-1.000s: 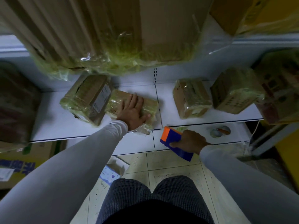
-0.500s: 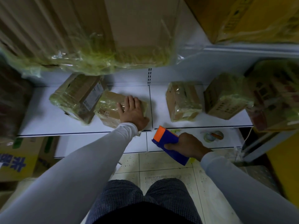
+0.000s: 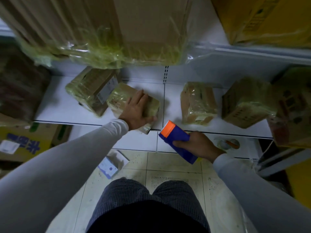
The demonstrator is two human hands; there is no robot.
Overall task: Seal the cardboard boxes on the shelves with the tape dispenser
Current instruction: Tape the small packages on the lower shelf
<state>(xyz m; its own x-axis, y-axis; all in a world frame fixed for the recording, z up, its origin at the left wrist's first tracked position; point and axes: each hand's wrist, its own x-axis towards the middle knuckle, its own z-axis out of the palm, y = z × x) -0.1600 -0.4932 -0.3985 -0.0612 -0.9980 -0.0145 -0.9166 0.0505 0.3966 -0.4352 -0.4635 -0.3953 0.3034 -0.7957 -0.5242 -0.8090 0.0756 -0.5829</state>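
yellowish tape already wraps the small box [image 3: 134, 105] at the shelf [image 3: 67, 113] front; the left hand [image 3: 137, 113] stays flat on it, thumb hooked round its near corner. the tape dispenser [image 3: 176, 140], gripped in the right hand [image 3: 196, 145], has edged closer, so another strip looks imminent.

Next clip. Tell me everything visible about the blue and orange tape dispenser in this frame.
The tape dispenser is a blocky blue body, plastic by the look of it, with an orange end cap. The right hand grips its lower half, fingers curled round it. It is tilted, orange end pointing up and left towards the front edge of the white shelf, held in the air just in front of that edge. It touches no box. No tape roll or blade is visible.
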